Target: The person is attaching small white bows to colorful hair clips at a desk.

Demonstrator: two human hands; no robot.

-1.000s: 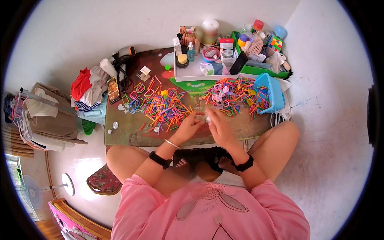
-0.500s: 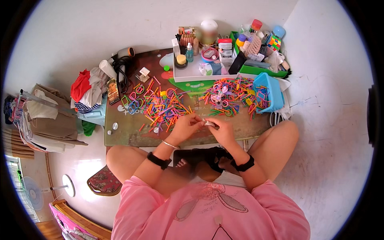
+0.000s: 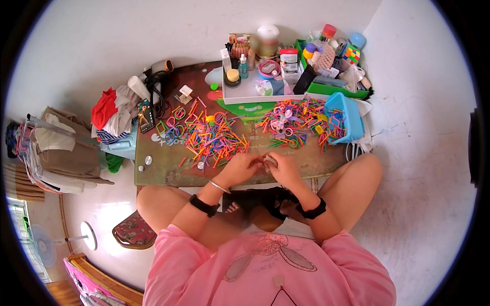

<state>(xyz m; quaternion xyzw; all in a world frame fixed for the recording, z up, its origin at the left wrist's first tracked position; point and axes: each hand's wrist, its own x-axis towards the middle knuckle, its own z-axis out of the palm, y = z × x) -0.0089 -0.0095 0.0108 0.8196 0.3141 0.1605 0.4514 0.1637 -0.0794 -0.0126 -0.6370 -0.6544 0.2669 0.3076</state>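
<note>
The left hand (image 3: 244,167) and the right hand (image 3: 282,168) meet at the near edge of the tabletop (image 3: 163,171), fingertips pressed together over a small pale piece (image 3: 266,160) pinched between them. Both hands are curled nearly closed around it; the piece is too small to tell its shape, though it may be one of the little plastic bits from the piles. A thin bangle sits on the left wrist, and each forearm carries a black band.

Just beyond the left hand lies a spread of coloured sticks and rings (image 3: 212,136), orange, green, pink and yellow, loose on the brown surface. Beyond the right hand lies a second heap of coloured pieces (image 3: 293,122), which runs up against a blue plastic basket (image 3: 347,115) tipped on its side at the tabletop's right end.

Farther back stands a white tray (image 3: 250,94) with small bottles and jars in it, and beside that a green bin (image 3: 332,89) crowded with toys and containers. At the far left corner lie a phone (image 3: 146,115), a hair dryer (image 3: 161,69) and a pile of red and white cloth (image 3: 109,109). The person sits cross-legged on the floor in a pink shirt (image 3: 265,270).
</note>
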